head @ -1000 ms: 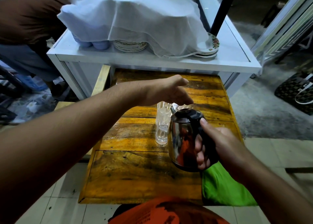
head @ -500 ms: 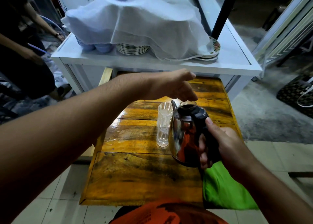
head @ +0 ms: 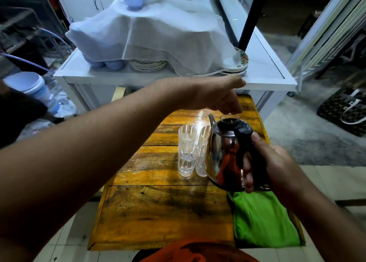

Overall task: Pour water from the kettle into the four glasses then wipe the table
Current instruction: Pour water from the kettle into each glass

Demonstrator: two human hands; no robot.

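A white cabinet (head: pixel 263 77) stands behind the wooden table (head: pixel 158 212), and a white cloth (head: pixel 154 35) on top of it covers stacked plates (head: pixel 147 64) and blue bowls (head: pixel 114 64). Right of the cabinet, the floor is grey concrete (head: pixel 309 135) with a checkered bag (head: pixel 342 111). In front of the cabinet, pale tiles (head: pixel 324 180) surround the table.

Glasses (head: pixel 188 150) at frame centre on table (head: pixel 158 212); kettle (head: pixel 227 154) immediately right; cloth (head: pixel 261 220) lower right, below kettle.
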